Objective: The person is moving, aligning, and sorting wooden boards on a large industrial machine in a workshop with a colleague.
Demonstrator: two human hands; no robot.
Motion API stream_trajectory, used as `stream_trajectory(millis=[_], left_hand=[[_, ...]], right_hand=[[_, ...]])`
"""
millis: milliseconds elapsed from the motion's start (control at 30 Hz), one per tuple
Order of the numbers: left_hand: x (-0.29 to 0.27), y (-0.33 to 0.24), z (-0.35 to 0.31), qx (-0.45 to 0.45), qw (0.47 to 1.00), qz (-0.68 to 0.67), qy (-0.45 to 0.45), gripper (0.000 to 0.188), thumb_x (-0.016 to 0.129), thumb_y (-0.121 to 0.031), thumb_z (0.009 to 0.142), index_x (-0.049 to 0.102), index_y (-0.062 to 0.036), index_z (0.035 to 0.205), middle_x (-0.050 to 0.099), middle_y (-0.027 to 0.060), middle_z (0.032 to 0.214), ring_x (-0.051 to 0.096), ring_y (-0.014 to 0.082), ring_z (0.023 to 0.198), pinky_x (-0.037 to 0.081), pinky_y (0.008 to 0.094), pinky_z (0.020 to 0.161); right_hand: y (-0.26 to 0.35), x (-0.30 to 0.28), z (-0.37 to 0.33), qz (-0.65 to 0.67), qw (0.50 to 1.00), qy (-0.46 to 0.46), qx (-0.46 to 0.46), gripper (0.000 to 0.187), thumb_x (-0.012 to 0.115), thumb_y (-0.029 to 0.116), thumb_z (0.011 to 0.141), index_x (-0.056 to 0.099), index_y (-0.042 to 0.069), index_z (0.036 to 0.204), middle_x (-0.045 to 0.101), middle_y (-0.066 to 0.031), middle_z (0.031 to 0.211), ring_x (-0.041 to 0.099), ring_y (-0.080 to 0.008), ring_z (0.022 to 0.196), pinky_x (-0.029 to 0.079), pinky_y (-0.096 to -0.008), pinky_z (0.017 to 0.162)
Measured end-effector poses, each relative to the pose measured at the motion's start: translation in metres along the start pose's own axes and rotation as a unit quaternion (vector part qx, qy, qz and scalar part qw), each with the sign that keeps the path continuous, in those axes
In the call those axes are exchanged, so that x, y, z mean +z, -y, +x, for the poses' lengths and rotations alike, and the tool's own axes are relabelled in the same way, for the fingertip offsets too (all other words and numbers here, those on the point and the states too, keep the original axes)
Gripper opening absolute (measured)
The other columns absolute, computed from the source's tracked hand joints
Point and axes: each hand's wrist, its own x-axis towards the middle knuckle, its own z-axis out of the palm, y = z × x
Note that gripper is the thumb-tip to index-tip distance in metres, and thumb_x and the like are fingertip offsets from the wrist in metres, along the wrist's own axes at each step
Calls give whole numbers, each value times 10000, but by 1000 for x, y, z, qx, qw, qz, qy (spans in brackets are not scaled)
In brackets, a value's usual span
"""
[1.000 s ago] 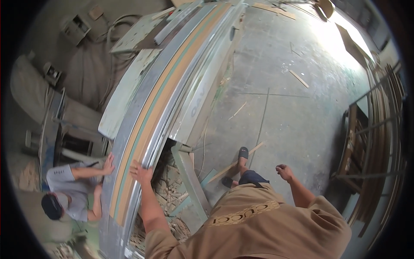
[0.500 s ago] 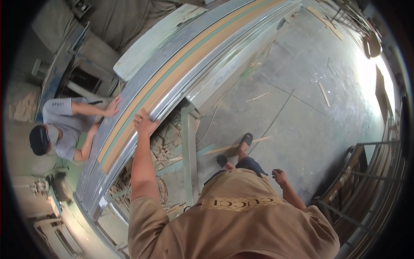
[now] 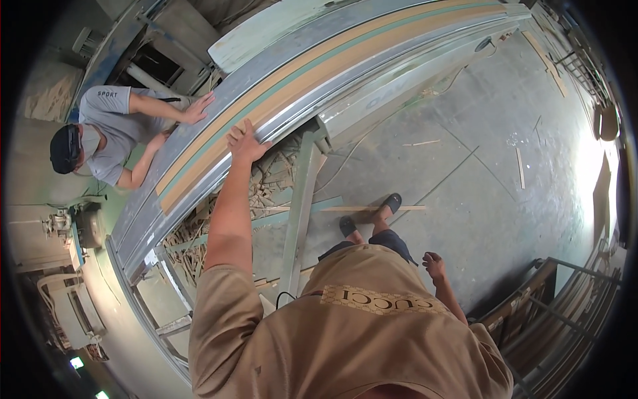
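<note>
Workshop, concrete floor (image 3: 465, 173) littered with offcuts. Right hand (image 3: 433, 265) hangs loose at the side, holding nothing. Left hand (image 3: 244, 143), arm stretched forward, lies flat and open-fingered on a long board (image 3: 292, 86) resting along a grey bench (image 3: 199, 193). Board likely stiff, heavy, awkward; best taken at its edges. 1 co-worker (image 3: 100, 130) beyond presses it too.

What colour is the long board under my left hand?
Light tan wood: the long board under the left hand shows best in the head view.
</note>
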Motion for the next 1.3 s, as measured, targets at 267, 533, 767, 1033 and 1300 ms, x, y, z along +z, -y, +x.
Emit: stream_trajectory(millis=[267,533,767,1033,1300], left_hand=[[1,0,0,3,1000,9,2,1293,774,-715,849,7,-226,1769,50,331,1787,98,592,1626,162,617,1326],[1,2,-2,-1,1000,13,4,1296,772,-721,846,5,-232,1769,46,324,1791,104,589,1628,164,614,1327],[0,-1,0,4,1000,10,1,1299,791,-712,838,19,-236,1769,45,315,1794,97,584,1630,151,612,1331],[4,2,0,13,1000,-2,-4,1298,817,-677,832,37,-233,1769,25,335,1784,73,594,1628,137,617,1331],[4,1,-2,12,1000,-4,6,1289,814,-671,840,33,-235,1769,25,340,1784,82,596,1627,155,623,1326]], right_hand=[[-13,-2,1,1,1000,7,4,460,631,356,1078,682,21,1389,778,-104,1185,736,-197,976,547,-325,753],[-9,3,-3,-11,1000,9,3,456,629,353,1081,683,24,1391,782,-110,1197,745,-200,975,555,-330,760],[-15,5,-2,-6,1000,1,-2,447,629,345,1075,691,17,1372,785,-109,1176,752,-202,971,562,-338,769],[-4,10,-5,-6,1000,-8,-26,416,626,309,1049,716,16,1330,781,-93,1121,740,-190,931,564,-342,767],[2,11,-14,-6,999,-17,-29,416,638,272,1035,733,-51,1279,791,-167,1121,773,-248,954,607,-363,860]])
